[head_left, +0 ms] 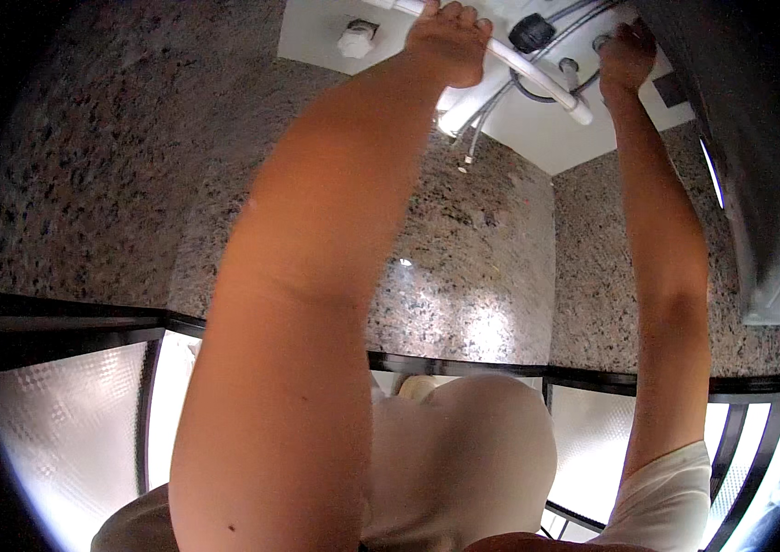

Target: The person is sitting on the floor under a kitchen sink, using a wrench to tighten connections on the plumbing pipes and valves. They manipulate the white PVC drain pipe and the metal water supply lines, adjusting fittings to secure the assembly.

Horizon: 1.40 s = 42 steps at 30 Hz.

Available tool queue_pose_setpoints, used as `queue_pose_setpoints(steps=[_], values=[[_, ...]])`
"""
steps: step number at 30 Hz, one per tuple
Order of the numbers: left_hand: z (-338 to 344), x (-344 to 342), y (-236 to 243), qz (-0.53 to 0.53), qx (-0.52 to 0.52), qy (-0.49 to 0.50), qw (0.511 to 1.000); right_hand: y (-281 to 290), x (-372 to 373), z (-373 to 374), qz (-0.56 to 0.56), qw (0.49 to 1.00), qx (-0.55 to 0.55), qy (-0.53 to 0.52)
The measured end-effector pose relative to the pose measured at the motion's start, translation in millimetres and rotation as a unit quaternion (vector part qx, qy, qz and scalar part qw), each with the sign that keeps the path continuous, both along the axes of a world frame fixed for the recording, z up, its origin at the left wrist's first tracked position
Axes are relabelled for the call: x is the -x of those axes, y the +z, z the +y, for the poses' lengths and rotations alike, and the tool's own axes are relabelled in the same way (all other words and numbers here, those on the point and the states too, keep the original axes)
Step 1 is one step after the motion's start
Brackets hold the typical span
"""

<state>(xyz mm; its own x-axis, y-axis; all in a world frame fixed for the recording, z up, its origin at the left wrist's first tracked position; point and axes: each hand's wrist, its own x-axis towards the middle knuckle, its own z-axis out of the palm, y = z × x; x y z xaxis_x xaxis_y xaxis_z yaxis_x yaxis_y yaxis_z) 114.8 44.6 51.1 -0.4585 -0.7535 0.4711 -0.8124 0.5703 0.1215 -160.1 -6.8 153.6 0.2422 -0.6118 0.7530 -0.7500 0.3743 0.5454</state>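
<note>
At the top, my left hand [450, 51] is wrapped around a long white pipe [546, 78] that slants across a white panel [510, 143]. My right hand [627, 66], higher at the right, has its fingers curled beside a small metal fitting [602, 44]; what they grip is partly hidden. Between my hands are a black round fitting [530, 33], grey hoses [485, 120] and a short grey stub [568, 69]. A white knob-like fitting [356, 39] is left of my left hand. A loose hose end [468, 160] hangs below the panel.
Speckled stone walls [105, 156] meet in a corner around me. A dark grey curved body [767, 202] stands close along the right, beside my arm. Along the bottom run black-framed windows [68, 414] with frosted glass. My white-clothed body [459, 460] is between my forearms.
</note>
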Motion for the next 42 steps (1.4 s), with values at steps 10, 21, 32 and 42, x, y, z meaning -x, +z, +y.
queue_pose_setpoints(steps=[10, 21, 32, 42], values=[[-9, 3, -10, 0.039, 0.06, 0.0, 0.997, 30, 62, -10, -0.046, 0.984, -0.095, 0.142], [2, 7, -10, 0.053, 0.097, 0.032, 0.993, 43, 57, -47, -0.294, 0.868, -0.114, 0.384], [-10, 21, -17, -0.03, 0.08, 0.09, 0.992, 38, 31, -77, -0.632, 0.474, -0.032, 0.612], [-9, 22, -12, -0.027, 0.063, 0.088, 0.994, 54, 63, -81, -0.751, 0.151, -0.208, 0.608]])
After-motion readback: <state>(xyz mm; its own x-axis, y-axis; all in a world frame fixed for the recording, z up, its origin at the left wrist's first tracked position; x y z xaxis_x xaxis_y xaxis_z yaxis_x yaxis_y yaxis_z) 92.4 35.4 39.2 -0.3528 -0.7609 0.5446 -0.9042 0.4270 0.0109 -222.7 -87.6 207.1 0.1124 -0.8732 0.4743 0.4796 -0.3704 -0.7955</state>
